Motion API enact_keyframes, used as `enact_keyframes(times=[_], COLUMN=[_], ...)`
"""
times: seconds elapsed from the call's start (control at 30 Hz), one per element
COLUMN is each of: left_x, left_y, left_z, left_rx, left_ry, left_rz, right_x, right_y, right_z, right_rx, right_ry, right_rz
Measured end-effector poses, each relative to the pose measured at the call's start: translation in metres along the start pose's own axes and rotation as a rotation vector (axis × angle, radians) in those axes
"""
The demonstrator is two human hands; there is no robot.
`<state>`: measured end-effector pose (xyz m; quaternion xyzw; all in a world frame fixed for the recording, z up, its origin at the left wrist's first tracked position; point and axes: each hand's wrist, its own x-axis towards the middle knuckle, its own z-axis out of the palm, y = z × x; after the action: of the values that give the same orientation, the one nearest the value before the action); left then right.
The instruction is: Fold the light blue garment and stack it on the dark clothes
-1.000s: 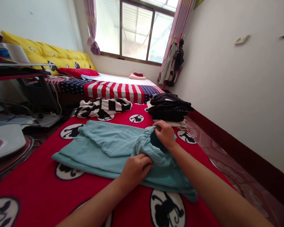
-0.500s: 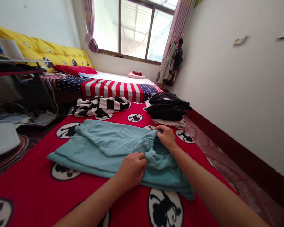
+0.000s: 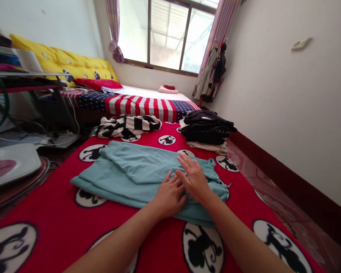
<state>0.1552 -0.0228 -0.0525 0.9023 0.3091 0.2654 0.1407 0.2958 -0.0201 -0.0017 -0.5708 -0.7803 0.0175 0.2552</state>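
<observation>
Presently, your left hand [image 3: 170,195] and right hand [image 3: 193,178] both lie flat, palms down and fingers spread, on the teal garment [image 3: 142,174]; neither grip is closed on any fabric. The hands sit side by side, nearly touching, at the garment's right end. The garment rests on the red blanket [image 3: 45,212], part-folded, its long axis running left to right, so most of its length extends leftward from your hands. Your left hand is the nearer to that free length; your right covers the bunched end. Beyond the garment, a striped cloth [image 3: 127,127] lies at its far left and a dark clothes pile [image 3: 206,127] at its far right, both apart from it.
</observation>
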Motion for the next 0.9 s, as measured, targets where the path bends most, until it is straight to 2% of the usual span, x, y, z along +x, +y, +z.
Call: enact_keyframes(times=[0.07, 0.17, 0.23, 0.3, 0.43, 0.5, 0.57, 0.7, 0.8, 0.83, 0.9], left_x=[-0.004, -0.014, -0.025, -0.038, -0.060, -0.061, -0.055, -0.032, -0.016, -0.011, -0.002], left_y=[-0.008, -0.025, -0.039, -0.052, -0.063, -0.059, -0.050, -0.028, -0.013, -0.010, -0.008], left_z=[-0.005, -0.019, -0.031, -0.043, -0.059, -0.061, -0.059, -0.045, -0.035, -0.033, -0.034], left_rx=[-0.077, -0.235, -0.271, -0.216, -0.092, -0.084, -0.070, 0.034, -0.001, -0.044, -0.127], left_ry=[-0.009, 0.092, 0.218, 0.307, 0.359, 0.335, 0.295, 0.238, 0.177, 0.176, 0.236], left_rz=[0.005, -0.066, -0.161, -0.239, -0.285, -0.264, -0.259, -0.381, -0.431, -0.418, -0.374], right_x=[-0.011, -0.017, -0.016, -0.017, -0.023, -0.022, -0.014, 0.010, 0.026, 0.030, 0.038], right_y=[0.014, 0.034, 0.038, 0.034, 0.016, 0.013, 0.017, 0.037, 0.050, 0.053, 0.056], right_z=[0.018, 0.036, 0.040, 0.037, 0.025, 0.021, 0.020, 0.021, 0.016, 0.013, 0.005], right_rx=[-0.090, -0.167, -0.170, -0.133, 0.000, 0.002, -0.051, -0.177, -0.212, -0.206, -0.175], right_ry=[-0.144, -0.207, -0.180, -0.113, 0.104, 0.169, 0.153, -0.012, -0.117, -0.112, -0.003], right_rz=[0.098, 0.139, 0.131, 0.119, -0.017, -0.062, -0.043, 0.091, 0.141, 0.133, 0.113])
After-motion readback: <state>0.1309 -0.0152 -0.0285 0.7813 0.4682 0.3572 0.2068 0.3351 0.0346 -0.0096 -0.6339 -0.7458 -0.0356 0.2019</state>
